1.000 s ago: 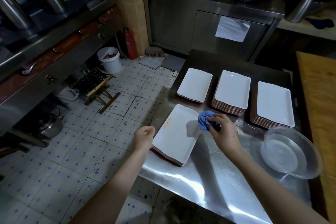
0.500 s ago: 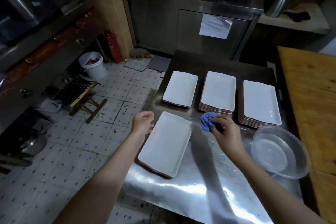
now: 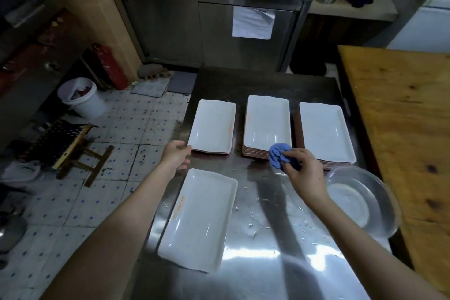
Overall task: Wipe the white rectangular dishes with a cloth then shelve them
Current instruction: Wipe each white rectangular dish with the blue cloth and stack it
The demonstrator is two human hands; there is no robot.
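Head view: my right hand (image 3: 302,170) clenches the bunched blue cloth (image 3: 278,156) in its fingers, above the wet steel table (image 3: 267,238). The cloth is right at the near edge of the middle stack (image 3: 266,124) of white rectangular dishes. My left hand (image 3: 176,156) reaches out with loose, uncurled fingers and grasps nothing. Its fingertips are at the near left corner of the far-left stack (image 3: 211,126), and I cannot tell whether they touch it. The right stack (image 3: 325,131) stands just beside the middle one, in the same far row. The near dish (image 3: 199,219) lies alone at the near left of the table, an orange smear along its left rim. A clear basin (image 3: 360,202) sits at the table's right edge, near my right wrist, against the wooden counter (image 3: 401,117). A white bucket (image 3: 80,97) stands on the tiled floor, far left.
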